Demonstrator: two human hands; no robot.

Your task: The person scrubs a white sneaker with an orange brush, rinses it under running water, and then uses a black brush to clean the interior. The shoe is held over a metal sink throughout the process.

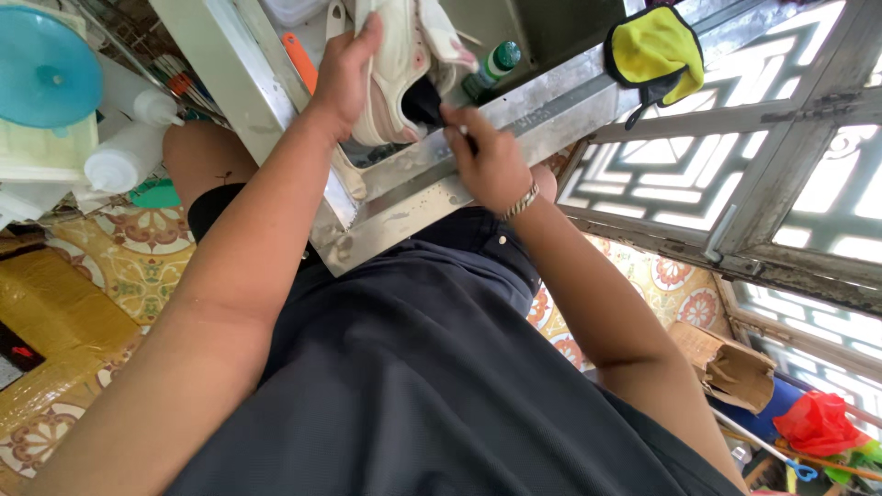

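Both hands are busy on one shoe: my left hand (344,78) wraps the side of a pale cream shoe (395,64), holding it over the steel table edge (413,197), while my right hand (487,156) pinches a small dark tool, probably a brush, at its opening. I judge the shoe light, soft-walled and yielding; gripping it round the firmer sole side seems best. A yellow cloth (654,48) hangs nearby.

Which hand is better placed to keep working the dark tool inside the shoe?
The right hand: it already grips the dark tool, tip at the shoe's opening. The left hand is occupied holding the shoe.
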